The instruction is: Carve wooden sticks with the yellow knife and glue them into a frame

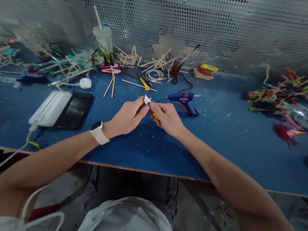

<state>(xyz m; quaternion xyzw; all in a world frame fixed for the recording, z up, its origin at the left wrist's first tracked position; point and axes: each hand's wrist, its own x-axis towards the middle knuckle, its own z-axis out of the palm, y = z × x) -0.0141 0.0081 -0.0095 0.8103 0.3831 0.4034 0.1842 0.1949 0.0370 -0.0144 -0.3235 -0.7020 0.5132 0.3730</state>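
My right hand [168,118] is closed around a utility knife [156,116] with a yellow body, its pale blade [147,100] pointing up and to the left. Just left of it, my left hand [127,116] is pinched shut close against the blade. What its fingers hold is mostly hidden; a thin light tip, perhaps of a wooden stick, shows by the blade. Both hands meet above the blue table [146,150]. A blue glue gun [185,101] lies right of my hands, and a second yellow utility knife [145,82] lies beyond them.
Loose wooden sticks [158,62] are heaped along the perforated metal panel [177,21]. At left lie a white power bank [50,107] and a black phone [76,110]. A cup with a straw [103,36] stands behind. Colourful pipe cleaners [286,94] are piled at right.
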